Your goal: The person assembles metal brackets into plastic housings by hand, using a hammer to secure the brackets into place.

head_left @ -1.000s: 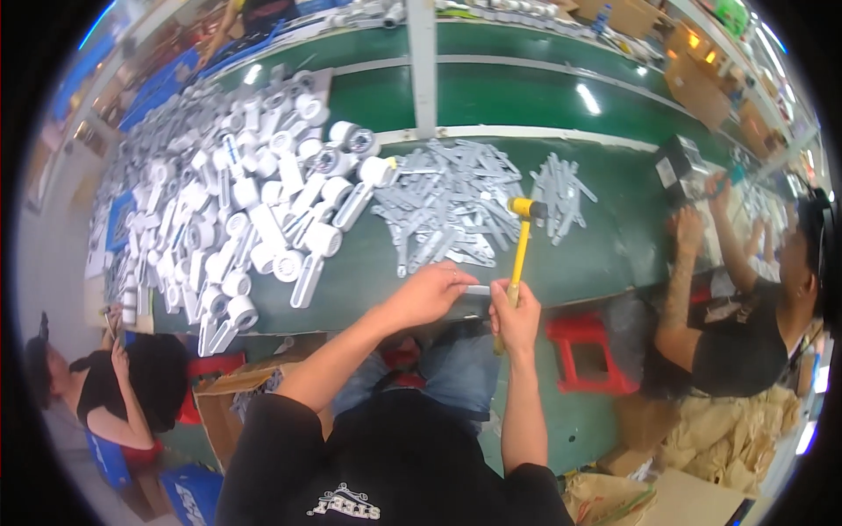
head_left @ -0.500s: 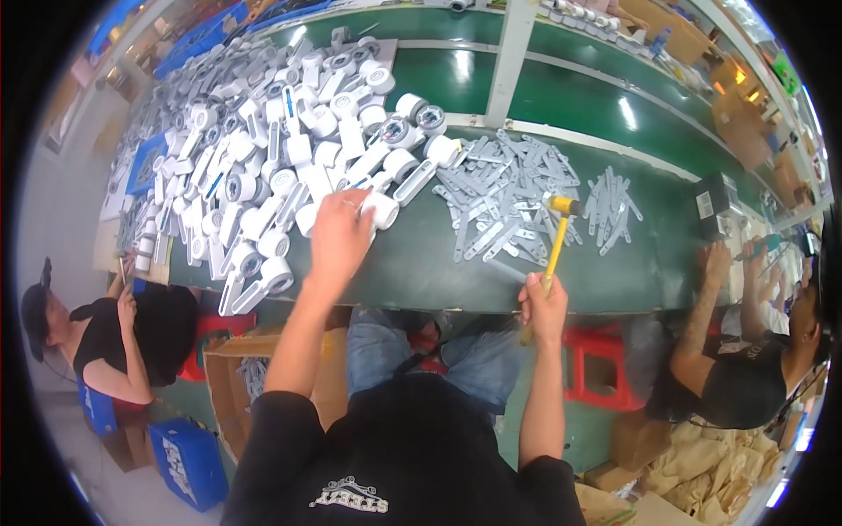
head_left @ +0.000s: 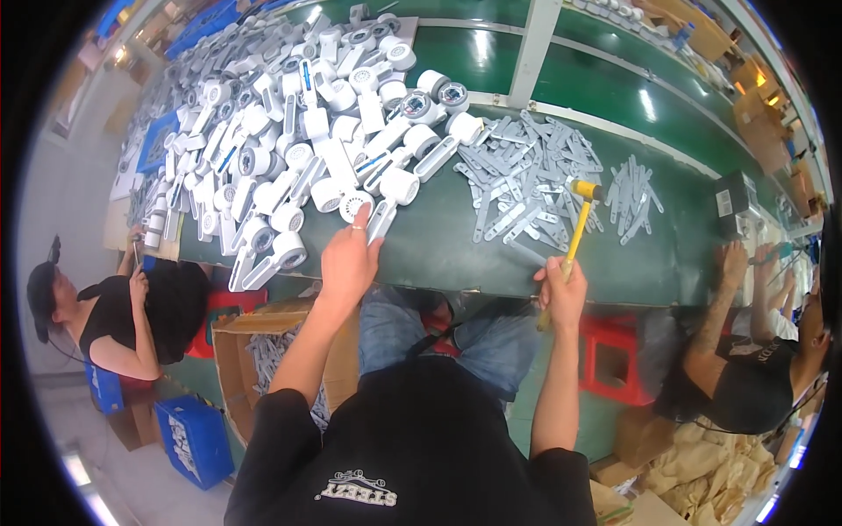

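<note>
My left hand (head_left: 349,259) reaches to the near edge of a big heap of white handheld fan bodies (head_left: 298,131) and closes on one white fan body (head_left: 386,200) with a round head. My right hand (head_left: 561,289) grips the yellow handle of a small mallet (head_left: 576,219), whose head hovers over a pile of flat grey plastic strips (head_left: 526,180) on the green table (head_left: 456,254). A smaller bunch of grey strips (head_left: 633,197) lies further right.
A person in black sits at the left (head_left: 114,307) and another works at the right (head_left: 754,351). A cardboard box of grey parts (head_left: 263,351), a blue crate (head_left: 197,438) and a red stool (head_left: 614,359) stand below the table. A white post (head_left: 535,44) rises behind.
My left hand left the spot beside the mallet hand, swung left to the fan heap and took hold of a fan body. The mallet hand stayed nearly still.
</note>
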Demonstrator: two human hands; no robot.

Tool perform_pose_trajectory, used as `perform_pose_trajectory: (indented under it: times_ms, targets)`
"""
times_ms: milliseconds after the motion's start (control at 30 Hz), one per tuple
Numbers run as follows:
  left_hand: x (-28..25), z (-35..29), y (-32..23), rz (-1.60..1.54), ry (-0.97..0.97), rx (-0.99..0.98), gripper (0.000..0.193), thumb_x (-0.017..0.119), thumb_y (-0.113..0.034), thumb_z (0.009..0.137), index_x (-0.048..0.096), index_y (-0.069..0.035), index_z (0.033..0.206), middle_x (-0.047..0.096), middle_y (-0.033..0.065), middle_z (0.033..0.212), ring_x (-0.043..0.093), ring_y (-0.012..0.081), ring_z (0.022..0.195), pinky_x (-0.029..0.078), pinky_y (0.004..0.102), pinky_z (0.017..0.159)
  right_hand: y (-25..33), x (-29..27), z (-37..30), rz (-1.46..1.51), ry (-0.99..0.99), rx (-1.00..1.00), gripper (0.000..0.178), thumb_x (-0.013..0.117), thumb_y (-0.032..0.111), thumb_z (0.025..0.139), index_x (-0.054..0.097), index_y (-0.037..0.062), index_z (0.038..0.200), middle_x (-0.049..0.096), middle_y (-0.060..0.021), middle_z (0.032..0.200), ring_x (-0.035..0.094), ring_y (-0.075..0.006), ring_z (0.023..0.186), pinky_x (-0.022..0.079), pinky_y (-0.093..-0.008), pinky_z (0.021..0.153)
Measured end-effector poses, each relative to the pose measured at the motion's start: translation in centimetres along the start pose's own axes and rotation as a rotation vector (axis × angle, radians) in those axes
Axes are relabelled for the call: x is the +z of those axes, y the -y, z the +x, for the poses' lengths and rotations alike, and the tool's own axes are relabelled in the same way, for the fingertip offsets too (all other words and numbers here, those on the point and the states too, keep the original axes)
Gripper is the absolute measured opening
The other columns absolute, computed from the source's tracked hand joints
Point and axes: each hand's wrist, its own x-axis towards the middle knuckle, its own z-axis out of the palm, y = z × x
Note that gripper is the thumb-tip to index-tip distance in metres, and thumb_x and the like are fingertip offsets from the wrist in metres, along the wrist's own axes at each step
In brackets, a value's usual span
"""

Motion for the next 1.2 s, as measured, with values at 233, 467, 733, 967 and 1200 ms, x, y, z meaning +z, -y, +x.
perform_pose_trajectory:
  times_ms: [233,467,733,967,1200]
  targets:
    - [3.8,-4.2,-6.0,-1.796,0.333,-0.780,0.043,0.059,-0.026,0.111,0.049,0.003,0.142,0.064,0.0189,0.134,0.068,0.0254,0.117,0.059,0.0426,0.101,0.3,0.6,-3.2,0.191,0.058,0.023,0.018,0.065,0.018,0.108,0.059,0.0020,0.106,0.071,-0.0109,0.083,0.048,-0.0075,0.046,0.040,-0.0245,0.039]
    - [5.3,-5.9,-12.9,-2.222,0.566,-0.727,0.043,0.044,-0.028,0.116,0.047,0.006,0.142,0.061,0.0266,0.143,0.064,0.0377,0.128,0.055,0.0522,0.110,2.0,1.3,-6.2,0.104,0.145,0.076,0.017,0.067,0.018,0.106,0.062,0.0018,0.107,0.074,-0.0110,0.087,0.051,-0.0065,0.050,0.041,-0.0227,0.042]
    - [3.2,-4.8,-9.4,-0.534,0.102,0.413,0.031,0.084,-0.024,0.085,0.079,-0.015,0.115,0.070,0.0112,0.131,0.069,0.0342,0.114,0.055,0.0464,0.094,2.3,-2.5,-8.5,0.128,-0.081,0.044,0.017,0.070,0.017,0.103,0.062,0.0015,0.099,0.067,-0.0095,0.078,0.050,-0.0102,0.046,0.041,-0.0257,0.038]
    - [4.4,3.3,-7.1,-0.435,0.233,0.706,0.041,0.084,-0.018,0.081,0.075,-0.015,0.121,0.071,0.0064,0.121,0.062,0.0335,0.119,0.045,0.0476,0.110,2.9,1.6,-7.8,-0.005,-0.184,0.067,0.019,0.071,0.017,0.104,0.069,-0.0005,0.110,0.072,-0.0065,0.081,0.065,-0.0091,0.058,0.046,-0.0228,0.044]
    - [3.9,2.5,-7.8,-0.646,0.158,0.565,0.045,0.087,-0.021,0.082,0.074,-0.010,0.124,0.071,0.0103,0.122,0.061,0.0338,0.119,0.048,0.0447,0.104,2.4,6.4,-4.9,-0.247,-0.075,0.042,0.021,0.074,0.017,0.101,0.073,0.0002,0.114,0.073,-0.0032,0.082,0.063,-0.0056,0.062,0.045,-0.0219,0.048]
